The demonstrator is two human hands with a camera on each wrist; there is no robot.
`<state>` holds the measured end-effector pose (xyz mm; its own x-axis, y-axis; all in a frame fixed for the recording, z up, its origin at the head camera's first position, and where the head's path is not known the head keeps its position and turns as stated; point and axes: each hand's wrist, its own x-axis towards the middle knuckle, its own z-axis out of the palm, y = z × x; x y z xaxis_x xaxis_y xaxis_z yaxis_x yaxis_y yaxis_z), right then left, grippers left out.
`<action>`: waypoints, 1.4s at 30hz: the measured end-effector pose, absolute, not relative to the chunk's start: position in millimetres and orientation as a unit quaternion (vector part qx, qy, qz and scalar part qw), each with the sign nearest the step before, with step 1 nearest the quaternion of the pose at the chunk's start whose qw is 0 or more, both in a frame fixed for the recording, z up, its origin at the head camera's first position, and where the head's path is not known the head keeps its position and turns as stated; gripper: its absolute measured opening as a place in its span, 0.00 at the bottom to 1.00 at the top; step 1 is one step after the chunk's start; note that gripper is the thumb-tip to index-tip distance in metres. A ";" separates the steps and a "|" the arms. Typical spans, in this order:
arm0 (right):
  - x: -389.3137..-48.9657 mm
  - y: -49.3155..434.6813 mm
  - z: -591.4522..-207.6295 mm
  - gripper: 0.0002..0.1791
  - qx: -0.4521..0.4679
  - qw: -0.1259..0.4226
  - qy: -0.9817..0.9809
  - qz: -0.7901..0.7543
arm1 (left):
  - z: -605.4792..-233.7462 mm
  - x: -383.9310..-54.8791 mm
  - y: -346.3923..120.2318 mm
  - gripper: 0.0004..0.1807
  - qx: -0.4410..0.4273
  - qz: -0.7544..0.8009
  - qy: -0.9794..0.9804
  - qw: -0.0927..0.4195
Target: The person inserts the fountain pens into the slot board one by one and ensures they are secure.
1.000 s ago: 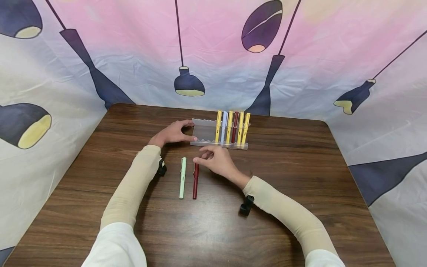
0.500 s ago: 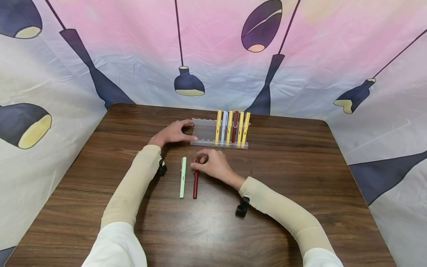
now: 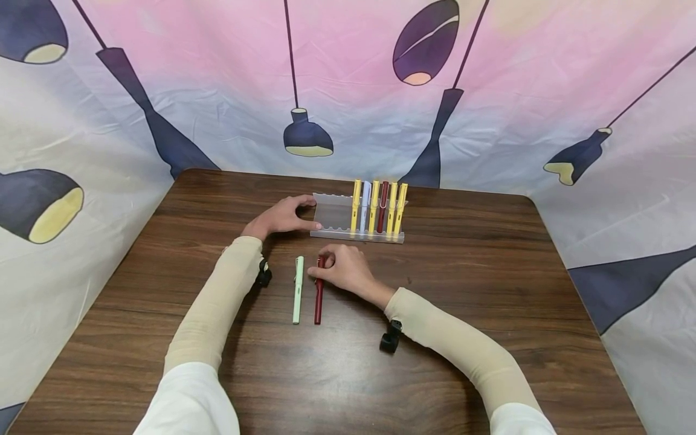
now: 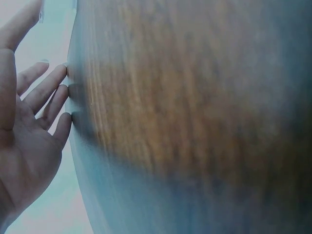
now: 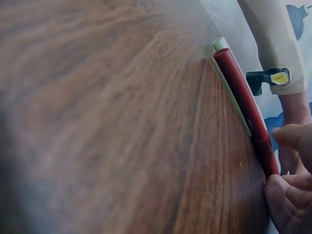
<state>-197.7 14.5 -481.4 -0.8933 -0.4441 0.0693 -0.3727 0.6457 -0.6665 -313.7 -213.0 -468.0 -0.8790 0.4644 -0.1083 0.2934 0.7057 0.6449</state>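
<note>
My right hand [image 3: 348, 267] has its thumb and fingers at either side of the capped end of a dark red pen [image 3: 318, 300], pinching it on the table. In the right wrist view the dark red pen [image 5: 239, 85] slants between the thumb and fingertips. Just left of it lies a pale green pen [image 3: 298, 290]. Farther back my left hand [image 3: 280, 216] rests at the left end of a clear pen rack [image 3: 333, 215], thumb at the front corner and forefinger at the rear. From the left wrist, the fingers of that hand [image 4: 34, 126] look loosely extended, the rack out of sight.
Along the rack's right half stand several yellow pens [image 3: 402, 205], a light blue pen [image 3: 365, 208] and another dark red pen [image 3: 383, 208]. Behind the brown wooden table [image 3: 473, 290] hangs a cloth [image 3: 359, 121] printed with lamps.
My right hand has come down and left from near the rack's front onto the dark red pen's cap, its thumb crossing to the pen's left side. The left hand and rack stay put.
</note>
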 end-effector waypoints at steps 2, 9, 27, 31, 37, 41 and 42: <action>-197.6 13.6 -481.0 0.28 -0.224 0.051 0.908 -0.350 | -467.7 -313.2 -213.1 0.52 0.207 0.321 0.914 0.133; -196.7 10.9 -481.3 0.29 -0.219 0.055 0.915 -0.333 | -468.8 -313.4 -213.6 0.52 0.204 0.320 0.915 0.132; -195.7 8.9 -485.1 0.20 -0.221 0.040 0.918 -0.327 | -469.6 -313.3 -213.4 0.52 0.204 0.322 0.915 0.133; -195.5 9.7 -484.4 0.18 -0.221 0.039 0.916 -0.332 | -469.7 -313.8 -213.5 0.52 0.204 0.321 0.915 0.134; -195.8 11.2 -483.1 0.13 -0.220 0.041 0.916 -0.333 | -469.5 -313.6 -213.7 0.52 0.202 0.316 0.917 0.136; -196.2 12.2 -482.8 0.12 -0.220 0.042 0.914 -0.337 | -469.8 -314.7 -213.9 0.51 0.203 0.318 0.916 0.136; -196.2 12.4 -482.6 0.12 -0.220 0.042 0.914 -0.338 | -469.7 -314.8 -214.1 0.51 0.204 0.319 0.915 0.136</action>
<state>-196.2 12.4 -482.6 -0.8996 -0.4306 0.0724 -0.3739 0.6740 -0.6371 -314.8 -214.1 -469.7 -0.8800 0.4597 -0.1195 0.2855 0.7130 0.6404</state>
